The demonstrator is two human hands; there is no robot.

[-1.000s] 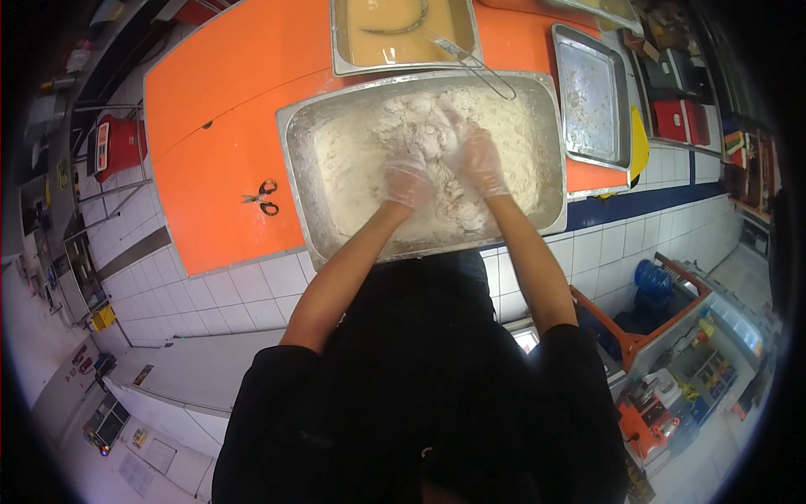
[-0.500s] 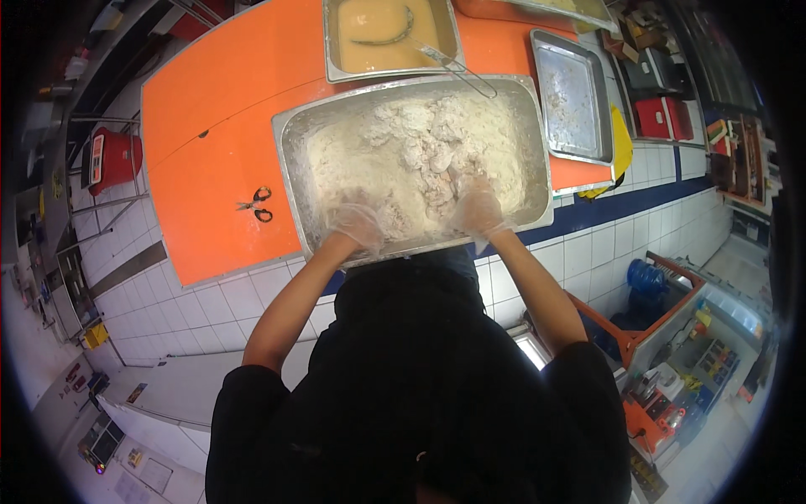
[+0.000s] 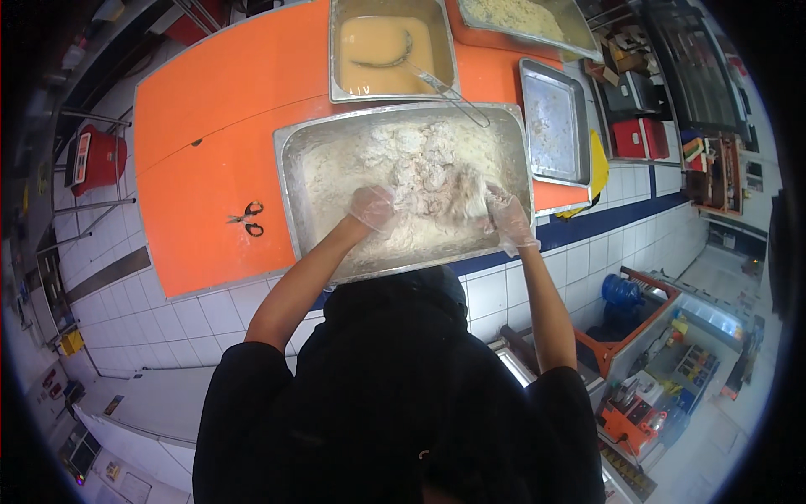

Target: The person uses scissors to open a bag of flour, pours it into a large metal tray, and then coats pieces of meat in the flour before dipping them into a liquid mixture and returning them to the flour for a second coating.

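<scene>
A large metal pan (image 3: 284,181) of pale flour stands before me, with lumpy flour-coated pieces (image 3: 432,172) heaped in its middle and far part. Both my hands wear clear plastic gloves. My left hand (image 3: 374,208) is low over the flour at the left of the heap; its fingertips are hidden. At the pan's right side is my right hand (image 3: 509,218), its fingers smeared by motion. Beside those fingers a coated clump (image 3: 468,193) is blurred too; whether the hand grips it is unclear.
Beyond the pan sits a metal container of yellowish liquid (image 3: 365,38) with a wire-handled strainer (image 3: 437,84), its handle over the pan's rim. Scissors (image 3: 246,219) lie on the orange tabletop (image 3: 210,176). A metal tray (image 3: 554,118) and a crumb-filled container (image 3: 520,18) are at right.
My right hand has shifted right and lifted from the heap toward the pan's right wall. My left hand has moved slightly right and farther in. The whole view has shifted a little.
</scene>
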